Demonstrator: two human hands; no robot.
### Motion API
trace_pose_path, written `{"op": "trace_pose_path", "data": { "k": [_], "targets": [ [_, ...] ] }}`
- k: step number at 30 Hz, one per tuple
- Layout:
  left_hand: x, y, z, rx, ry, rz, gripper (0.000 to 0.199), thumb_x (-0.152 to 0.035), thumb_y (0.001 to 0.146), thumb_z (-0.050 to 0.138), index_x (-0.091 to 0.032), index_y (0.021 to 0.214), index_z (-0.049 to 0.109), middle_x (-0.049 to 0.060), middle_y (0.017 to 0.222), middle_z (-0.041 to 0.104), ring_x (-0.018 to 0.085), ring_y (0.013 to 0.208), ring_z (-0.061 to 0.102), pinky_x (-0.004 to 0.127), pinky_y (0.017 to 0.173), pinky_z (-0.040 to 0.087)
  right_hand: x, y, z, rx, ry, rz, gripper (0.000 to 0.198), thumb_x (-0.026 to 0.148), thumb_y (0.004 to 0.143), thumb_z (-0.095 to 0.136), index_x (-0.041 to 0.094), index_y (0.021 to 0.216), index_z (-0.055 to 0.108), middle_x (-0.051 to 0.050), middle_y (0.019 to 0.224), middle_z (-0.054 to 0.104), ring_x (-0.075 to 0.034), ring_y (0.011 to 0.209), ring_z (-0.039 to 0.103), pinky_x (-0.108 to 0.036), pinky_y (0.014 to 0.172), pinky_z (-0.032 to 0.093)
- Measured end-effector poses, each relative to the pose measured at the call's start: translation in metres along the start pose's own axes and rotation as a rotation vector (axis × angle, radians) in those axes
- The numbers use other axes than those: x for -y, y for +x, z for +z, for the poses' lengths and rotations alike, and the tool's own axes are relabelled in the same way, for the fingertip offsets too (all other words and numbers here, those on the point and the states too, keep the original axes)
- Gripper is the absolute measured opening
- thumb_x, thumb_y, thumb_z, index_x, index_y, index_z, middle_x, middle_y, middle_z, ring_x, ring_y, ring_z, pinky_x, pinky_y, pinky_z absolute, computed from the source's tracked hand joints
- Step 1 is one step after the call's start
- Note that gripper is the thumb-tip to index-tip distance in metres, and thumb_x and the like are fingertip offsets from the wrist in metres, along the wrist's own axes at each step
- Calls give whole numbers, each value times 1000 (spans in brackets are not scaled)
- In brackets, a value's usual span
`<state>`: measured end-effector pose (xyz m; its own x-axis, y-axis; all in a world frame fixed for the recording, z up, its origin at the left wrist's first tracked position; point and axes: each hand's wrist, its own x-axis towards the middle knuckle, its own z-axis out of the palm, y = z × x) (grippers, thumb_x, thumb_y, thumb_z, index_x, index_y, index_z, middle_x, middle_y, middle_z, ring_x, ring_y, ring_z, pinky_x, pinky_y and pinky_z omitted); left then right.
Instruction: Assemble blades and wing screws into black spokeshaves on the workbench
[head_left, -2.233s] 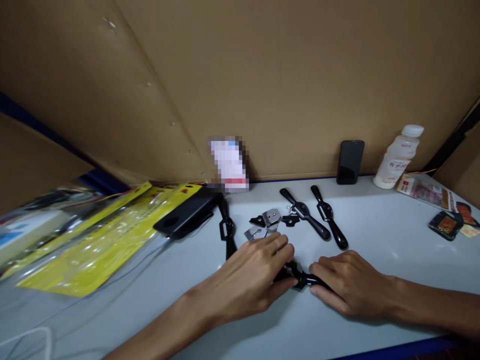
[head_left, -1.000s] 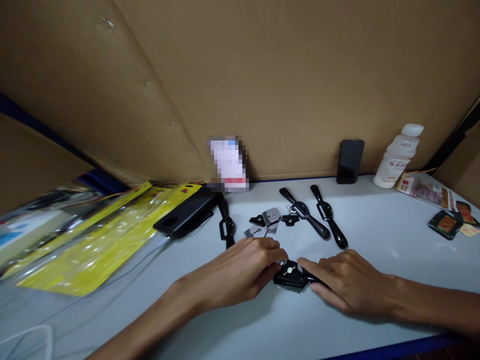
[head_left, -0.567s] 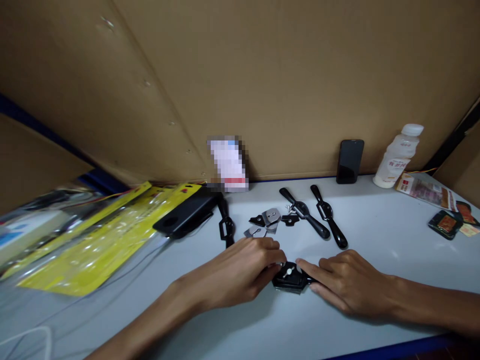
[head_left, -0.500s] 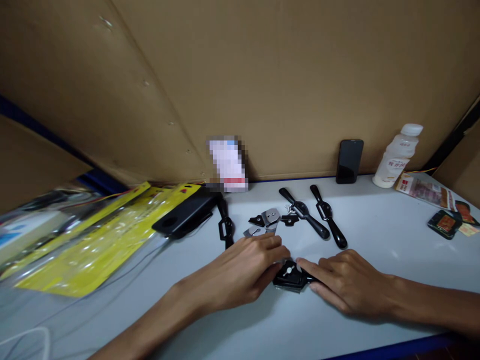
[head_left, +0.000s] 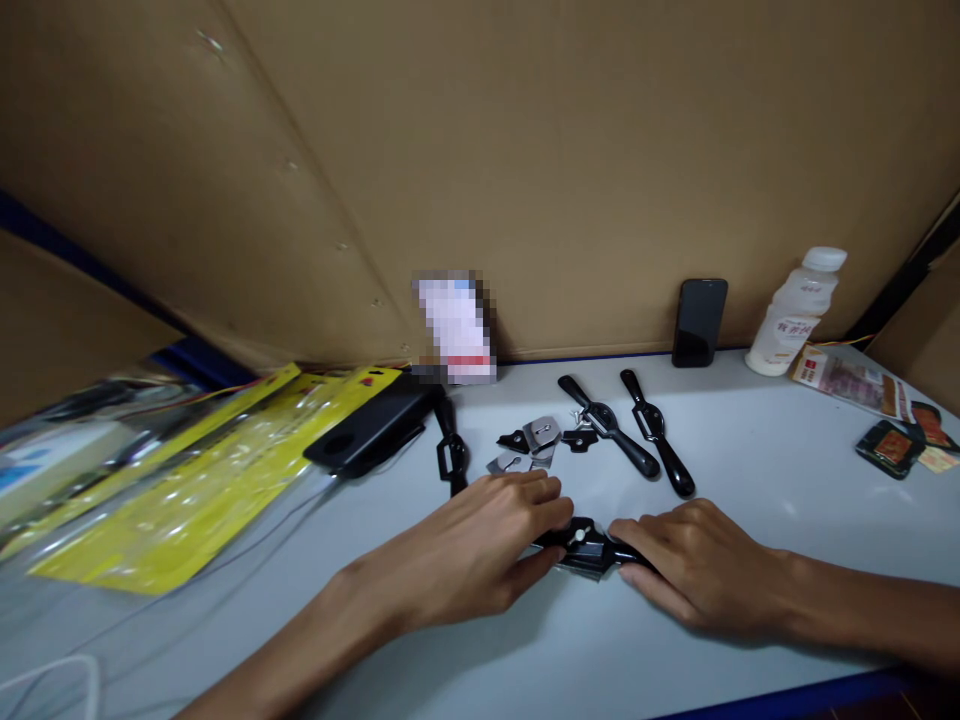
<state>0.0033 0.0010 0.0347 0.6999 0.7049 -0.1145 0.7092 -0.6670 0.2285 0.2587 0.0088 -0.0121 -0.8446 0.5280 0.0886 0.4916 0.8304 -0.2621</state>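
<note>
A black spokeshave [head_left: 589, 550] lies low over the table between my hands, a silvery screw at its middle and a metal blade edge along its near side. My left hand [head_left: 499, 545] is closed on its left end, thumb in front and fingers behind. On the other side, my right hand [head_left: 694, 560] grips the right handle between thumb and fingers. Beyond my left hand lie loose metal blades [head_left: 541, 432], a black cap piece [head_left: 580, 440] and small screws [head_left: 577, 417]. Two spokeshave bodies [head_left: 609, 428] rest to the right of those parts, and another body [head_left: 451, 455] to the left.
Yellow-edged plastic packaging [head_left: 225, 490] and a black device [head_left: 375, 425] with a cable occupy the left side. A phone [head_left: 699, 323] leans against the cardboard wall [head_left: 570, 180], beside a bottle [head_left: 795, 315]. Small food packets [head_left: 889, 448] lie at far right.
My right index finger has drawn back from the spokeshave's middle to its handle. My left thumb and fingers now close around the left end. The loose parts have not moved.
</note>
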Motion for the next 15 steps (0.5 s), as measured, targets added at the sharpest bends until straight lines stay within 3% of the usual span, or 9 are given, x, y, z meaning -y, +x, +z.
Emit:
{"op": "trace_pose_path", "data": {
  "k": [9,15],
  "targets": [
    [-3,1,-2,-16,6,-32,11,-20,95,55,-19,102,62,5,94,62,23,91,60,38,78,48,-1,0,0,-2,-22,1,32,33,102,39,16,121,58,-5,84,72,-17,63,59,-34,56,27],
    [-3,2,0,-31,-7,18,18,-21,98,48,-22,107,64,4,93,61,22,87,60,36,75,47,-1,0,1,-12,-32,-9,35,34,102,37,16,125,56,-5,83,73,-16,61,58,-33,55,26]
  ]
}}
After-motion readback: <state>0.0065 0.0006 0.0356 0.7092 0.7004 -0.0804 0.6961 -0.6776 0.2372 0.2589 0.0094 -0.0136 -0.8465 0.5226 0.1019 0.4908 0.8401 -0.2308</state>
